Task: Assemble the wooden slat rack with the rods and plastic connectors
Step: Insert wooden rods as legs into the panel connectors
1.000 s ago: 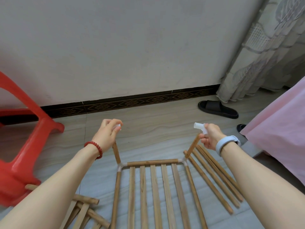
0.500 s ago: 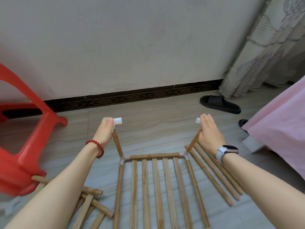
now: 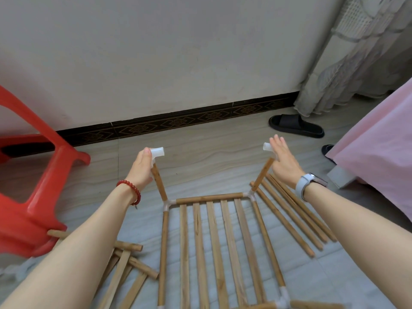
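A wooden slat rack (image 3: 214, 241) lies flat on the floor, its rods joined at the corners by white plastic connectors. Two upright rods rise from its far corners. My left hand (image 3: 142, 170) grips the top of the left upright rod (image 3: 159, 184), thumb against the white connector (image 3: 157, 152) capping it. My right hand (image 3: 284, 160) is flat with straight fingers, resting against the white connector (image 3: 266, 146) on top of the right upright rod (image 3: 263, 172).
Several loose rods (image 3: 294, 217) lie on the floor right of the rack; loose slats and rods (image 3: 127, 268) lie to its left. A red plastic stool (image 3: 29, 197) stands at left. A black slipper (image 3: 295, 126), a curtain and pink cloth (image 3: 379, 152) are at right.
My right hand has gone from gripping the right connector to lying flat against it. My left hand slid down, exposing the left connector. The camera view shifted slightly.
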